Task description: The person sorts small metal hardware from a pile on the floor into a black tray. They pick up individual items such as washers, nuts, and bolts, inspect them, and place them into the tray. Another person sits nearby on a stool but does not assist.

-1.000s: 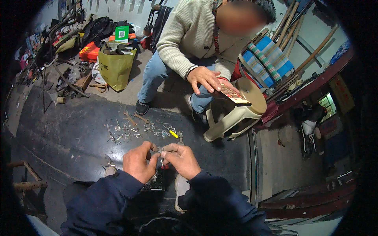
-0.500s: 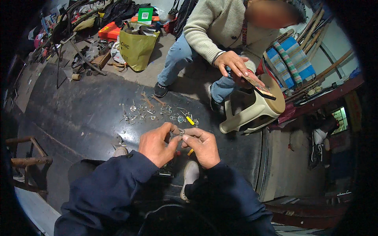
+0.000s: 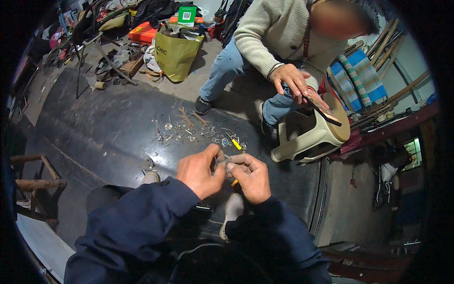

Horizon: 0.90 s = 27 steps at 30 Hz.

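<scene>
My left hand [image 3: 201, 174] and my right hand [image 3: 251, 179] meet above the dark floor mat, fingers pinched together. Between the fingertips is a small metal piece [image 3: 226, 160], mostly covered, so its exact kind is unclear. Just beyond my hands lie scattered bolts, washers and other small metal parts [image 3: 191, 138]. Two rusty wrenches [image 3: 186, 118] rest at the far side of these parts. A yellow-handled tool [image 3: 236, 144] lies to their right. Another yellow piece [image 3: 234, 182] shows partly beside my right hand.
Across from me a person [image 3: 269, 42] sits holding a phone [image 3: 326, 115] beside a pale plastic stool [image 3: 309, 142]. An olive bag [image 3: 178, 57] stands among clutter at the back left. A wooden frame [image 3: 40, 183] is at left. My shoe [image 3: 233, 208] is below my right hand.
The whole view has shifted, so the scene sits farther right. My hands stay together on the small metal piece, with slight finger movement.
</scene>
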### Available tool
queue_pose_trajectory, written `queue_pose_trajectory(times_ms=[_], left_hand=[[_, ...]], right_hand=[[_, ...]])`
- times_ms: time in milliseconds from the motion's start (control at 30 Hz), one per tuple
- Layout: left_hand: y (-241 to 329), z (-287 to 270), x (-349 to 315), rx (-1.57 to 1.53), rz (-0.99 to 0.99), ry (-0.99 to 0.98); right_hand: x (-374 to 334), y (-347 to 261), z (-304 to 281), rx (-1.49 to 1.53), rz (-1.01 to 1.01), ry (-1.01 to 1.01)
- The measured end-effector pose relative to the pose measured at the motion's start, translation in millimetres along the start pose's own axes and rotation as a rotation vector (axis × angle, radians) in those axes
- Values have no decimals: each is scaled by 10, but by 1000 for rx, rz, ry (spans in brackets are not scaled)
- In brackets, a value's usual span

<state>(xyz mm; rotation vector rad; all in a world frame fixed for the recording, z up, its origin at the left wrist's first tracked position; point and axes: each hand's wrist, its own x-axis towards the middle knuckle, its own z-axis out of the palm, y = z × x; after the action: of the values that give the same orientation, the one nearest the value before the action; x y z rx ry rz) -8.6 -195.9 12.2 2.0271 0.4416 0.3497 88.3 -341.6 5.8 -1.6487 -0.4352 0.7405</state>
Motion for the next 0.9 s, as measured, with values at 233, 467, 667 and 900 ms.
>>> queue_pose_trajectory(times_ms=[233, 467, 667, 900], left_hand=[[-14, 1, 6, -29, -3, -9], [-19, -16, 21, -34, 0, -17], [-31, -2, 16, -52, -5, -9], [-43, 6, 28, -102, -101, -32]], right_hand=[[-3, 9, 7, -30, -7, 11], [2, 5, 7, -7, 1, 7], [16, 34, -2, 19, 5, 4], [15, 9, -20, 34, 7, -5]])
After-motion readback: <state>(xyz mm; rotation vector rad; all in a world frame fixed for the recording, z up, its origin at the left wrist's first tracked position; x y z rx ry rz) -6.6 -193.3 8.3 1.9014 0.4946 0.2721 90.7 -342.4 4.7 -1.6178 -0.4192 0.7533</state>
